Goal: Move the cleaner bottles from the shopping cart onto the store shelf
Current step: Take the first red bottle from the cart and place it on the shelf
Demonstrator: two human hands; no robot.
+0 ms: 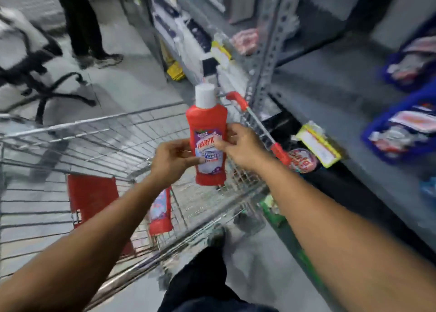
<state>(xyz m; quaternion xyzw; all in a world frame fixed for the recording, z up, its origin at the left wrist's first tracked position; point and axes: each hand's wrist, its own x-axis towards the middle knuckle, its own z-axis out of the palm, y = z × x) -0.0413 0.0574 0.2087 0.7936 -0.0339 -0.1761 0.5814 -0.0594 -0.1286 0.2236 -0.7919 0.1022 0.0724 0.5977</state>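
A red cleaner bottle [207, 120] with a white cap and a purple label is held upright above the wire shopping cart [99, 132]. My left hand [173, 158] grips its left side and my right hand [240, 146] grips its right side at the label. A second red cleaner bottle [161, 211] stands inside the cart near its right wall, partly hidden by my left forearm. The grey metal store shelf [330, 80] is on the right, its nearest board bare just beyond the cart handle.
Blue packets [401, 132] lie on the shelf at the far right. Yellow price tags [318, 144] hang on shelf edges. A red flap [92, 193] is in the cart. Another person's legs [82, 24] and a black chair base [47, 90] stand in the aisle at the left.
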